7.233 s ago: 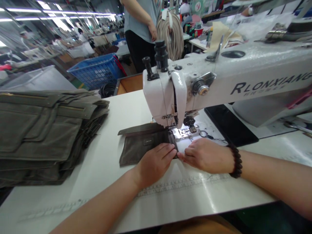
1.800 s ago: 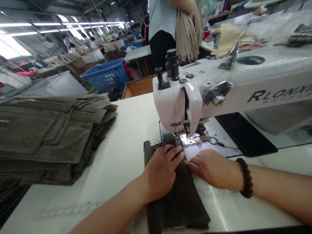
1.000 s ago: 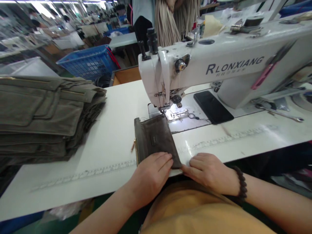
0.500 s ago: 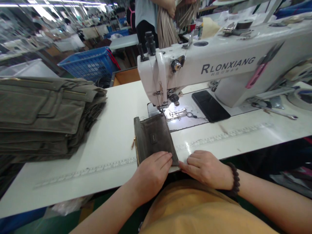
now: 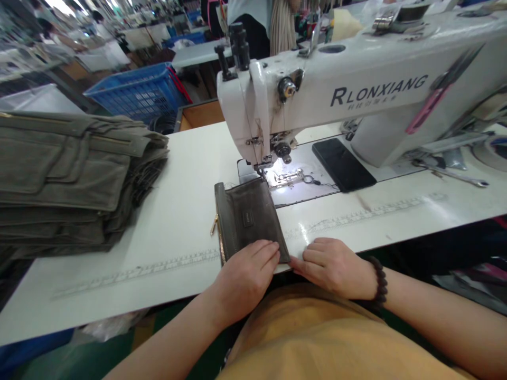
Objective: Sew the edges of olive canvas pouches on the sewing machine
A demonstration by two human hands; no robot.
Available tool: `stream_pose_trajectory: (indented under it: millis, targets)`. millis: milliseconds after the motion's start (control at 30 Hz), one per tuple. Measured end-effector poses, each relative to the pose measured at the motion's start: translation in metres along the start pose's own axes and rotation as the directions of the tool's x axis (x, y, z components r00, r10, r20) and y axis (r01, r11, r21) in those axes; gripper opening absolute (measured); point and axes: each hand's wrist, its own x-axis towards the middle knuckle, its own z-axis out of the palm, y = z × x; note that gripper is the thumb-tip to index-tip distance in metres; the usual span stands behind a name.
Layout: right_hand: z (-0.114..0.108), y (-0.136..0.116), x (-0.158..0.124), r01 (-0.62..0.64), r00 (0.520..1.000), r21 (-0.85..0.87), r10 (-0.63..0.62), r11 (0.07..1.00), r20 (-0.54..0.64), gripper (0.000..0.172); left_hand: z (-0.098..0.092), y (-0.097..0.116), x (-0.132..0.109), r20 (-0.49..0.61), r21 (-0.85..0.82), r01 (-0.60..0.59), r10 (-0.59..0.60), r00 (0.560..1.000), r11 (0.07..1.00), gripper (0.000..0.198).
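A dark olive suede zip pouch [image 5: 249, 215] lies on the white sewing table [image 5: 166, 221], just in front of the needle and presser foot [image 5: 264, 170] of a white RLONXIANG sewing machine [image 5: 376, 92]. A gold zip with its pull [image 5: 214, 225] runs down its left edge. My left hand [image 5: 246, 281] rests flat on the pouch's near end. My right hand [image 5: 330, 267] lies on the table, its fingertips at the pouch's near right corner. A dark beaded bracelet [image 5: 380, 282] circles my right wrist.
A tall stack of olive pouches [image 5: 67, 174] stands on the table's left. A black phone [image 5: 344, 164] and a wrench [image 5: 449, 173] lie to the right. Beyond the table are a blue plastic basket [image 5: 137, 94] and a standing co-worker [image 5: 247, 31] near a hanging bundle of cords [image 5: 283, 31].
Compared with the earliest frames, the pouch has come away from the presser foot and lies nearer me, zip at left. Over the last second, hands and pouch barely shift.
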Motion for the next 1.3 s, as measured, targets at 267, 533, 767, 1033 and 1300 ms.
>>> stream_pose_trajectory:
  millis: [267, 533, 767, 1033, 1300]
  targets:
    - [-0.001, 0.001, 0.001, 0.021, 1.000, 0.018, -0.021, 1.000, -0.020, 0.017, 0.001, -0.001, 0.001, -0.017, -0.014, -0.017, 0.017, 1.000, 1.000, 0.021]
    - [-0.002, 0.002, 0.001, 0.027, 1.000, 0.033, -0.026, 0.999, -0.016, 0.019, 0.000, -0.002, 0.001, 0.011, -0.024, -0.023, 0.023, 1.000, 0.999, 0.021]
    - [-0.009, 0.004, -0.001, -0.074, 0.996, 0.201, 0.084, 0.977, -0.040, 0.020, -0.008, -0.001, 0.008, 0.136, 0.019, -0.063, 0.060, 0.989, 0.998, 0.021]
    - [-0.007, 0.001, 0.000, -0.112, 0.994, 0.122, 0.112, 0.986, 0.003, 0.023, -0.011, 0.001, 0.013, 0.183, 0.099, -0.134, 0.114, 0.976, 0.986, 0.022]
    - [-0.006, -0.004, 0.007, -0.097, 0.993, 0.005, 0.097, 0.995, -0.068, 0.021, -0.003, -0.003, 0.010, -0.026, 0.066, -0.108, 0.110, 0.994, 0.992, 0.018]
